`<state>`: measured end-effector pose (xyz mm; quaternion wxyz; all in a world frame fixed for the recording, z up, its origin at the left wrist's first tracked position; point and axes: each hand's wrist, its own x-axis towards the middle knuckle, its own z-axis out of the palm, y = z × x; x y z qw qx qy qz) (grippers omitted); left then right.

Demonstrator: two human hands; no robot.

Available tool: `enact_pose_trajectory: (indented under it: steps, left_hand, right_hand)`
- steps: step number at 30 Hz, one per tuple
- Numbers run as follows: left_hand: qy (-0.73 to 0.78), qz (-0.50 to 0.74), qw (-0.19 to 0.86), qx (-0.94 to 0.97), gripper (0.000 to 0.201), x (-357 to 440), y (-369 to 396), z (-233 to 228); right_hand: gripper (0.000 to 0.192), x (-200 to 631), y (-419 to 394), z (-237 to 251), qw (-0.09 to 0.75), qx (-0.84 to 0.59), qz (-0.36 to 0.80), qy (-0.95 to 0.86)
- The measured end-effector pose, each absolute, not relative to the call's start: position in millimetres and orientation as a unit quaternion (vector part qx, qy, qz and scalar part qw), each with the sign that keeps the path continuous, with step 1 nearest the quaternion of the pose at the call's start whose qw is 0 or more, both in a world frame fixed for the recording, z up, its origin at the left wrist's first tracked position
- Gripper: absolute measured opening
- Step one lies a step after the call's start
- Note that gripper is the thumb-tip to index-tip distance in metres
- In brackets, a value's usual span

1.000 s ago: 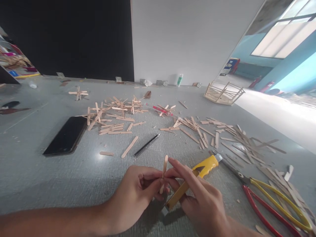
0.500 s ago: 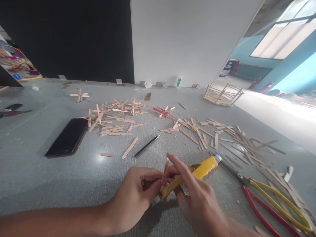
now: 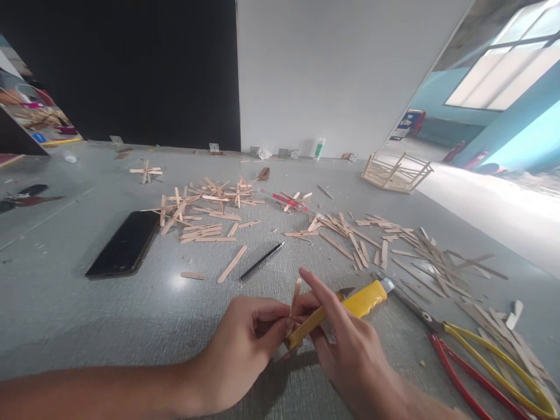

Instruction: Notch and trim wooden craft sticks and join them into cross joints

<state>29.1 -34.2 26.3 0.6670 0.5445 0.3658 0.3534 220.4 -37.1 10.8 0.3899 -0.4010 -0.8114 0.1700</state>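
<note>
My left hand (image 3: 242,344) is closed in a pinch on a small wooden craft stick (image 3: 296,293), whose rounded end points up between the two hands. In my right hand (image 3: 345,338) lies a yellow utility knife (image 3: 361,300), gripped with the index finger stretched along above it. The knife's front end reaches the left fingertips, and its blade is mostly hidden there. Just beyond the hands lie a black pen (image 3: 262,261) and a loose craft stick (image 3: 232,264).
A phone (image 3: 125,244) lies at left, near a pile of craft sticks (image 3: 210,230). Shears with red and yellow handles (image 3: 494,350) rest at right beside more sticks (image 3: 429,256). A stick frame (image 3: 396,172) and a glue tube (image 3: 319,149) stand at the back.
The view has shifted slightly. Both hands stay together, with the stick and the knife still held and only slight finger movement.
</note>
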Motion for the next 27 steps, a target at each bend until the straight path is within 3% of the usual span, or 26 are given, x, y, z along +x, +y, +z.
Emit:
enact_pose_trajectory:
  steps: [6,15,27]
  left_hand:
    - [0.369,0.359,0.658,0.549,0.028,30,-34,29]
    - [0.374,0.361,0.683,0.514,0.029,30,-37,27]
    - [0.384,0.347,0.652,0.554,0.035,30,-38,29]
  right_hand:
    - [0.07,222,-40,7,0.438,-0.418,0.155,-0.781]
    - [0.073,225,-41,7,0.422,-0.383,0.17,-0.804]
    - [0.077,232,-46,5,0.309,-0.383,0.203,-0.847]
